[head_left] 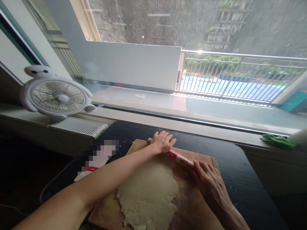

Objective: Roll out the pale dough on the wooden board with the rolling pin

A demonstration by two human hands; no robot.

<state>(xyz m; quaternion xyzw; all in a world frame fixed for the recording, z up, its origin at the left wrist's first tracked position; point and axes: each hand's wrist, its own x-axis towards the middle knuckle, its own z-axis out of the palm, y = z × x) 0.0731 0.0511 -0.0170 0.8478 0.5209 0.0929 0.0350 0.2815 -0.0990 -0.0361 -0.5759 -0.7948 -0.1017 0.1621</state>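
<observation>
A thin rolling pin (181, 158) with a red and white printed wrap lies at a slant over the far part of a wooden board (105, 209). My left hand (163, 141) rests palm down on its left end, fingers spread out. At the other end, the fingers of my right hand (207, 174) are wrapped round the pin. A flat, pale sheet of dough (148, 195) with ragged edges lies on the board, nearer to me than the pin. My left forearm hides part of the dough and the board's left side.
The board sits on a black table (242, 169) with rounded corners. To the left lies a partly blurred pale package (105, 155) with a red stripe. A white fan (62, 98) stands by the window, and a green cloth (279, 141) lies on the sill at right.
</observation>
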